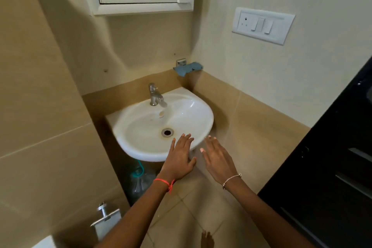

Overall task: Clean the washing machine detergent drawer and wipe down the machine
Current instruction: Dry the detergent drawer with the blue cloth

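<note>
Blue cloth (187,68) lies on the wall holder beyond the washbasin (124,139), up and right of both hands.
Both grips spread, empty: left hand (180,159) and right hand (217,160) over its front rim, right nearer. Neither washing machine nor detergent drawer in view.

Tiled floor (191,217) carries 1 clear bottle (141,182).

Two bare forearms, no sleeves, orange-red thread bracelet (164,182) knotted at the left wrist, thin silver bead chain bracelet (231,179) at the right wrist, bare toes (207,238) below
</note>
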